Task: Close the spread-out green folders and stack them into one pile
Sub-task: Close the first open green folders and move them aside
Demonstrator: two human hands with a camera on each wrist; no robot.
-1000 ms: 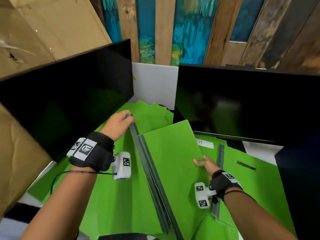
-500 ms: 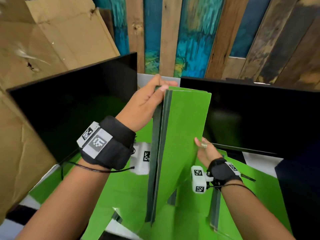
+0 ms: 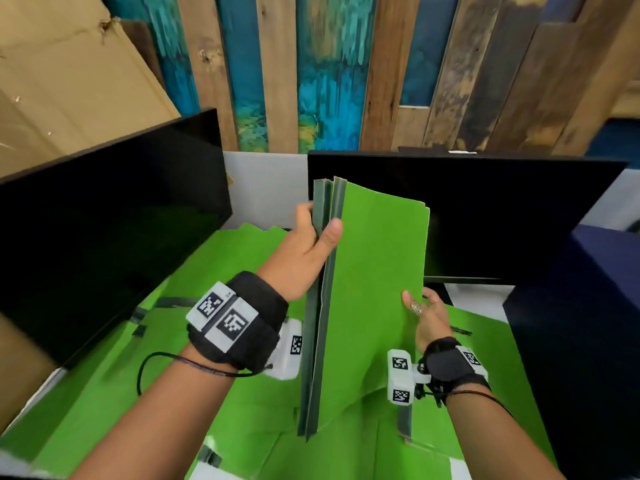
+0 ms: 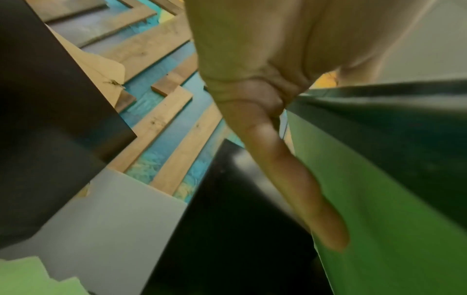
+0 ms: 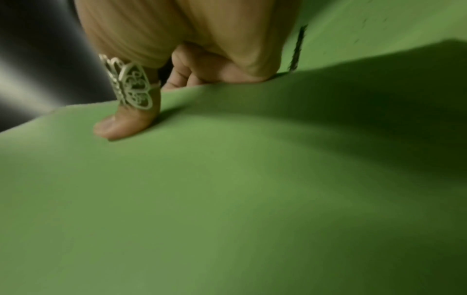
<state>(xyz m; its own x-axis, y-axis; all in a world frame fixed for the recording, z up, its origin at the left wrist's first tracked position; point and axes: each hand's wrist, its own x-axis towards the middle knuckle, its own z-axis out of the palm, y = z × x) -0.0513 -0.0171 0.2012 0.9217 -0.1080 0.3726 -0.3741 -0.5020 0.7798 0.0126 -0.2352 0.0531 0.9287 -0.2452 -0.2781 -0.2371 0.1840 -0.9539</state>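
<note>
A bundle of green folders (image 3: 374, 271) with dark spines stands on edge, its lower end resting among the spread-out green folders (image 3: 242, 393) on the desk. My left hand (image 3: 318, 223) grips the spines near the top, thumb in front and fingers behind. My right hand (image 3: 417, 299) pinches the front cover's right edge, thumb on the cover. In the left wrist view a finger (image 4: 303, 189) lies along the held folder (image 4: 391, 219). The right wrist view shows my ringed thumb (image 5: 123, 123) pressing on the green cover (image 5: 227, 199). More open folders (image 3: 478, 341) lie flat to the right.
Two black monitors stand close by, one at the left (image 3: 104, 220) and one behind the folders (image 3: 502, 216). Brown cardboard (image 3: 69, 81) leans at the far left. A dark blue block (image 3: 588, 341) borders the right side. A wooden plank wall (image 3: 311, 64) is behind.
The folder bundle has gone from lying on the desk to standing on edge. My left hand lifted the spines while my right hand moved to the cover's right edge.
</note>
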